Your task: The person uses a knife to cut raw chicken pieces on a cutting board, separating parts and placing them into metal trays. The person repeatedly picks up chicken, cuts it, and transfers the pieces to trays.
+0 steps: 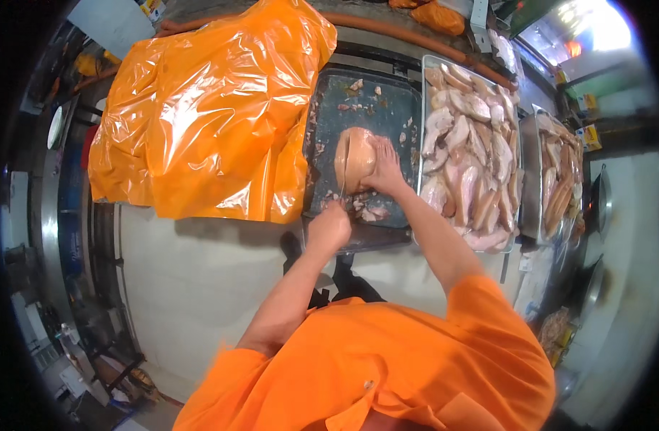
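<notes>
A thick block of pale meat with skin [356, 156] lies on a dark cutting board or tray [372, 116] in front of me. My left hand [330, 225] is closed around the handle of a knife at the block's near end. The thin blade [344, 186] points away from me and sits in a long cut near the block's left side; most of the blade is hidden. My right hand [386, 169] rests on the block's right side, fingers spread and thumb nearer me. Meat scraps [373, 213] lie by the block's near end, with smaller bits scattered around the board.
A metal tray [424, 102] heaped with cut meat pieces stands right of the board. Beyond it is a second metal container of meat [529, 178]. Shiny orange plastic sheeting [221, 118] covers the left side. An orange-brown pipe [394, 29] runs behind the board.
</notes>
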`<state>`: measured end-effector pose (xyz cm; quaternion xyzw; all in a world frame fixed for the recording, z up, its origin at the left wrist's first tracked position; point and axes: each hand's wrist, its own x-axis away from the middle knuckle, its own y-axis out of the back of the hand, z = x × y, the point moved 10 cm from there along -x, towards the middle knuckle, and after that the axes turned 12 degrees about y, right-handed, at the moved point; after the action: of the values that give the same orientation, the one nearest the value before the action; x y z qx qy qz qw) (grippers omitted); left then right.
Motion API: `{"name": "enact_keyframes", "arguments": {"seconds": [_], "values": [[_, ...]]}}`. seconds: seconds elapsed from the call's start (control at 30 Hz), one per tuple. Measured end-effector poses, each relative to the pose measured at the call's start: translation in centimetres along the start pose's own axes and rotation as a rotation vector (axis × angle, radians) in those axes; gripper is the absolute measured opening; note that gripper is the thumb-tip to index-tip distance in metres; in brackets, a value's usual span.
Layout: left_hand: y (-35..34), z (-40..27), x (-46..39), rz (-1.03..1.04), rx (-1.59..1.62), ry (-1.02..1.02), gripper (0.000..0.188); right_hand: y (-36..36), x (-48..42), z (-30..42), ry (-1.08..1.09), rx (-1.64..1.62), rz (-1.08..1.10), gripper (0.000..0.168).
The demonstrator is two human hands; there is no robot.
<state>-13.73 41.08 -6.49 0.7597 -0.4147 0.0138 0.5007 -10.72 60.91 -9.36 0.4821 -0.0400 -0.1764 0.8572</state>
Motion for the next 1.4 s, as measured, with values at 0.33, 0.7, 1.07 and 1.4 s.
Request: {"name": "enact_keyframes", "arguments": {"seconds": [0.33,0.7,1.07,1.4], "values": [[-1.3,4.1,5.9,0.158,0.072,0.194,0.035,0.3,-0.5,0.1,0.082,-0.051,-0.029,0.111],[4.5,-0.9,-7.5,0.107,0.108,0.123,0.024,0.1,-1.0,0.0,0.127,-0.034,-0.036,0.113],[-0.6,3.2,4.1,0.153,0.066,0.171,0.040,0.4,-0.6,-0.4,0.052,-0.061,-0.082,0.110],[5.9,0.7,5.1,-0.062,0.088,0.185,0.038,0.8,-0.7,0.3,0.068,-0.095,-0.090,0.109]]}}
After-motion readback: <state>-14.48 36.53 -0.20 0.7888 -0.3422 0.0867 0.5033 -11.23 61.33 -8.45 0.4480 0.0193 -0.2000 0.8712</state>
